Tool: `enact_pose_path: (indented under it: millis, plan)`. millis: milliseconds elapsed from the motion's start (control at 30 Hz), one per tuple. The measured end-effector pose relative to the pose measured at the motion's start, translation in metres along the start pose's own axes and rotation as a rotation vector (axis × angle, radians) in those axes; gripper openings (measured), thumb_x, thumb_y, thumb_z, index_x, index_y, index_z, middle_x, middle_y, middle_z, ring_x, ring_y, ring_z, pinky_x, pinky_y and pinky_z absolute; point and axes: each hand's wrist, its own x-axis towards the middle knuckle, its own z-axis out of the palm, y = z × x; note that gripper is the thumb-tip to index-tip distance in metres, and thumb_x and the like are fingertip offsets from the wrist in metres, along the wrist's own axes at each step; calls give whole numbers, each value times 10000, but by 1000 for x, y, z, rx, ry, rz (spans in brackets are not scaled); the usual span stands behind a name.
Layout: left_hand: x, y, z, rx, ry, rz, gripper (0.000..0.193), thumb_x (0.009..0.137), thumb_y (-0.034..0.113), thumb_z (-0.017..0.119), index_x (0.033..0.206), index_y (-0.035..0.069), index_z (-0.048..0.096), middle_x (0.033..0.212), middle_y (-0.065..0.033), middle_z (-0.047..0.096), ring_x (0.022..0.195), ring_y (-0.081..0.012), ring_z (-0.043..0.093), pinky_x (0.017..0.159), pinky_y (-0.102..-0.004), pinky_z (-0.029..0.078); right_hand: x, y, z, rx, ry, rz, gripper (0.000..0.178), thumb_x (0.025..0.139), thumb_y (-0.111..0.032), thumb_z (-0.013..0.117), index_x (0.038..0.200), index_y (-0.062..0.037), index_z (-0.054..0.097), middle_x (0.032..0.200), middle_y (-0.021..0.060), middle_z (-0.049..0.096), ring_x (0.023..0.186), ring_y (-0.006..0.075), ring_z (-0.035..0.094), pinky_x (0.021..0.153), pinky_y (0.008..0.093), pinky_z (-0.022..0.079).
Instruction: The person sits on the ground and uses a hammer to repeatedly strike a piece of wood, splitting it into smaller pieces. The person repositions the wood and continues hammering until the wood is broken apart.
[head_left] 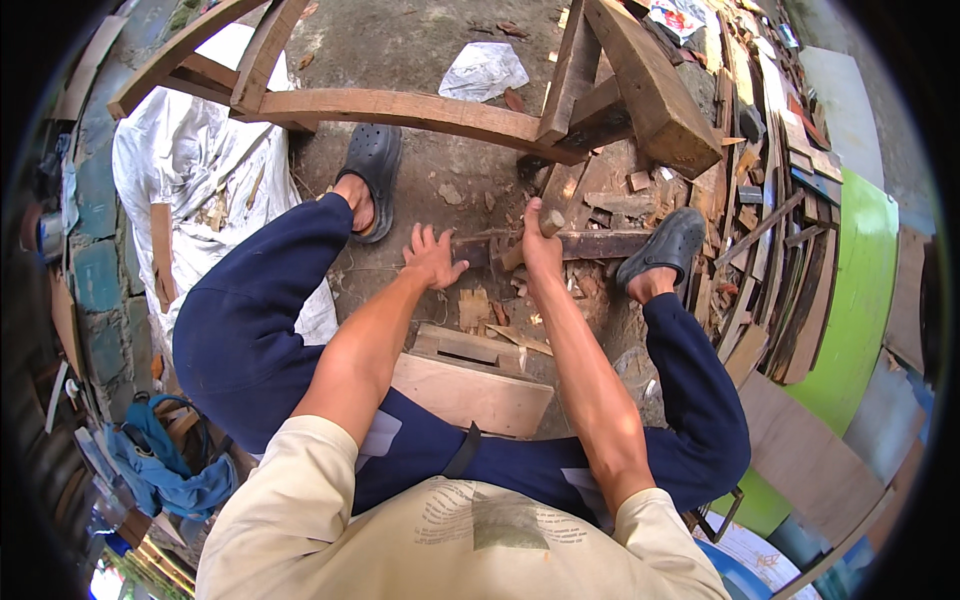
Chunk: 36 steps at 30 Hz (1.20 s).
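Across the ground in front of me lies a dark wooden beam (603,245), its right end by my right shoe. My left hand (432,259) is at the beam's left end, fingers spread and nothing visible in its grip; whether it presses on the wood I cannot tell. My right hand (543,245) is closed round a wooden-handled tool (551,222) over the beam's middle. The rounded handle end sticks out beside the thumb, and a pale wooden part shows to the left of the fist. The tool's working end is hidden.
A wooden frame (400,106) stands ahead, with a thick post (660,95) at its right. Between my legs is a low wooden seat (470,395). Scrap wood (765,230) is piled at right beside a green panel (850,270). White sheeting (200,160) lies at left.
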Motion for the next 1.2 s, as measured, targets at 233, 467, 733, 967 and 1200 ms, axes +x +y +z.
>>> enact_pose_path:
  millis: [233, 467, 733, 967, 1200]
  plan:
    - [-5, -2, -3, -17, -10, 11, 887, 944, 553, 592, 1598, 116, 182, 1658, -239, 35, 1528, -445, -99, 1174, -676, 130, 1, -10, 0, 383, -128, -79, 608, 931, -657, 596, 730, -92, 491, 689, 34, 531, 616, 183, 549, 622, 363, 504]
    - [0, -3, -1, -2, -43, -3, 891, 936, 599, 570, 1592, 127, 193, 1637, -261, 64, 1519, -468, -88, 1160, -683, 139, 37, -39, 15, 325, -158, 30, 582, 923, -572, 678, 659, -92, 483, 564, 28, 434, 501, 183, 496, 492, 367, 443]
    - [-5, 2, -12, 16, -24, -10, 850, 951, 550, 586, 1593, 125, 226, 1650, -228, 90, 1534, -438, -68, 1188, -662, 90, 53, -49, 27, 318, -176, 78, 321, 898, -245, 690, 689, -85, 508, 580, 31, 448, 485, 183, 473, 479, 367, 436]
    - [-6, -7, 10, 20, 122, 53, 807, 947, 548, 599, 1562, 117, 305, 1616, -225, 181, 1529, -435, 4, 1191, -651, 58, 58, -47, 47, 135, -64, 13, 229, 843, -167, 653, 723, 8, 567, 566, 79, 506, 444, 205, 509, 437, 386, 424]
    - [-6, -9, 12, 35, 143, 63, 793, 941, 561, 602, 1546, 121, 339, 1607, -210, 209, 1532, -422, 11, 1196, -641, 54, 58, -45, 52, 47, 11, -14, 273, 828, -195, 658, 683, 16, 564, 566, 94, 532, 455, 210, 538, 443, 392, 427]
